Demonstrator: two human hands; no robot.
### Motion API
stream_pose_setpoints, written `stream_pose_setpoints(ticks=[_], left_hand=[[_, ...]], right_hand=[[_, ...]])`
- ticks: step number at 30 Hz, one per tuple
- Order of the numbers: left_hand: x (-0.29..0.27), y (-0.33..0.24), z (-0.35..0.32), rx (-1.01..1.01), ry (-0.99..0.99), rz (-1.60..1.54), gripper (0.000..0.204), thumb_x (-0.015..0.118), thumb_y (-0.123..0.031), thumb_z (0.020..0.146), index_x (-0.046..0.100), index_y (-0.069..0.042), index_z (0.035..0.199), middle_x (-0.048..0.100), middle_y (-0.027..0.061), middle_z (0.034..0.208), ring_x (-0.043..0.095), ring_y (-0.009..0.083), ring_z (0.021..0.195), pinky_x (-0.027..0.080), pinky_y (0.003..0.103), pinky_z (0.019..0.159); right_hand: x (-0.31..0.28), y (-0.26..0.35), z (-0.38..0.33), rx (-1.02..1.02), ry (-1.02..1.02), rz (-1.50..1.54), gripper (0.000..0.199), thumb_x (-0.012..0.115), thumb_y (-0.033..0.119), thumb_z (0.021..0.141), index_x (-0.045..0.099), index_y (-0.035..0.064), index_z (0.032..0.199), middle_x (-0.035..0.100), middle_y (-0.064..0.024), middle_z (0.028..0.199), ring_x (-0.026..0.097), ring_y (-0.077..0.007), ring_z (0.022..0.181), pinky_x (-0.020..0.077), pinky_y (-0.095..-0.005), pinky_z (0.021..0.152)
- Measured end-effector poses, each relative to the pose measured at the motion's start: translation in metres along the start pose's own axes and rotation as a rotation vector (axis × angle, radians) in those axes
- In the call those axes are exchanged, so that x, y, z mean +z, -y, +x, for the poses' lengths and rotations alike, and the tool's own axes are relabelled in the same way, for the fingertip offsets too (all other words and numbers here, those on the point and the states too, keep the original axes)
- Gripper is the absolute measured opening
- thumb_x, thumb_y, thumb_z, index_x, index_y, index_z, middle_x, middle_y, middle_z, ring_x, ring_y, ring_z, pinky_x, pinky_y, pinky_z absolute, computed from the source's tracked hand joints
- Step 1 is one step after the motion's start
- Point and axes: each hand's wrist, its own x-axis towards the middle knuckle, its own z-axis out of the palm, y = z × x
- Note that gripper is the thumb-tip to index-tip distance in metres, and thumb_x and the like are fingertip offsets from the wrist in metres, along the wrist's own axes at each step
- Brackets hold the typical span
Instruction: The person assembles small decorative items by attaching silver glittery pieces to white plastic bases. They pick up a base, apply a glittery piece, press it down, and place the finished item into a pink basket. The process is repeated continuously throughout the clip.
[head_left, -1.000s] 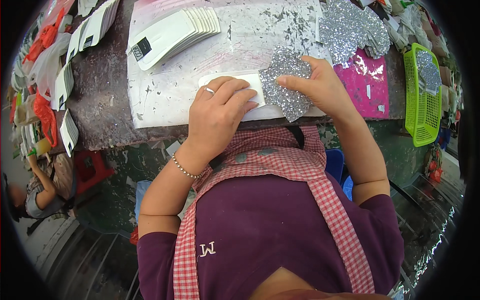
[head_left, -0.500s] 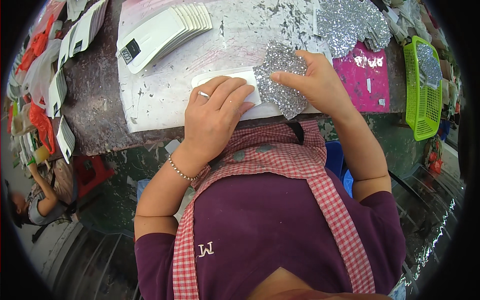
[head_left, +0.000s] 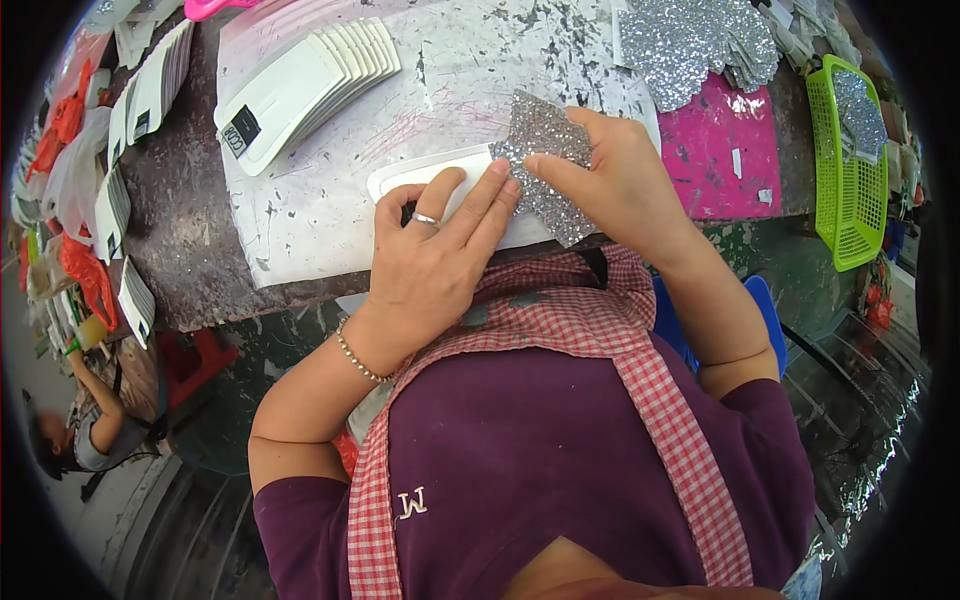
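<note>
- Directly below me, both my hands meet on a worn, paint-scratched white board [head_left: 330, 190] that covers part of a dark surface [head_left: 190, 250].
- My left hand [head_left: 435, 265] lies palm down with fingers stretched flat and together, pressing on a white rounded card piece [head_left: 415, 175]; it grips nothing. A ring sits on one finger and a beaded bracelet [head_left: 360, 360] circles the wrist.
- My right hand [head_left: 620, 190] pinches a silver glitter fabric piece with a wavy outline [head_left: 540, 140], thumb on top and fingers curled at its right edge.
- That glitter piece lies over the right end of the white card piece, near the front edge of the board, and touches the fingertips of my left hand.
- Farther back on the left, a fanned stack of white card pieces with small black tags [head_left: 300, 85] rests on the board, well apart from my hands.
- At the back right, a pile of silver glitter cut-outs [head_left: 700, 40] sits partly on a bright pink sheet [head_left: 725, 160].
- Right of the pink sheet stands a lime green plastic basket [head_left: 850, 220] with a glitter piece inside.
- Along the left edge of the surface, more white cards [head_left: 135, 100] stand in rows.
- I wear a purple shirt and a red-and-white checked apron [head_left: 560, 320].
- Lower left, another person [head_left: 95, 420] sits on the floor.
</note>
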Motion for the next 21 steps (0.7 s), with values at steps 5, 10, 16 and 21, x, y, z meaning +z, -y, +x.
stream_pose_setpoints(ticks=[5,10,16,21], left_hand=[[-0.01,0.009,0.005,-0.089,0.059,-0.294,0.045,0.077,-0.016,0.082,0.069,-0.012,0.125,0.066,0.0012,0.134,0.058,0.0249,0.117,0.041,0.038,0.098],[-0.018,0.018,0.009,-0.207,-0.271,-0.326,0.048,0.08,-0.023,0.081,0.068,-0.012,0.126,0.063,0.007,0.136,0.054,0.0316,0.125,0.039,0.044,0.104],[-0.068,0.0,0.033,-0.131,-0.234,-0.25,0.059,0.081,-0.014,0.075,0.065,-0.012,0.131,0.06,0.0106,0.139,0.051,0.033,0.132,0.04,0.043,0.106],[-0.073,0.005,0.029,0.145,-0.249,-0.235,0.041,0.074,-0.004,0.073,0.072,-0.009,0.114,0.07,0.0099,0.12,0.063,0.0316,0.117,0.049,0.041,0.097]], right_hand=[[0.008,-0.013,-0.003,-0.094,-0.109,0.048,0.037,0.075,0.023,0.082,0.068,-0.0078,0.101,0.063,-0.0223,0.066,0.065,-0.0345,0.06,0.0501,-0.0402,0.057],[-0.001,0.009,-0.018,-0.224,-0.127,0.103,0.029,0.076,0.016,0.085,0.069,-0.004,0.104,0.069,-0.0216,0.085,0.069,-0.0332,0.075,0.0531,-0.0374,0.069],[-0.02,0.023,-0.033,-0.699,-0.163,0.071,0.031,0.079,0.004,0.07,0.075,0.0095,0.1,0.065,-0.0153,0.126,0.061,-0.0335,0.114,0.0487,-0.0406,0.096],[-0.023,0.034,-0.041,-0.786,-0.243,0.024,0.035,0.08,0.004,0.063,0.076,0.0133,0.097,0.06,-0.0155,0.135,0.055,-0.036,0.123,0.0447,-0.0439,0.102]])
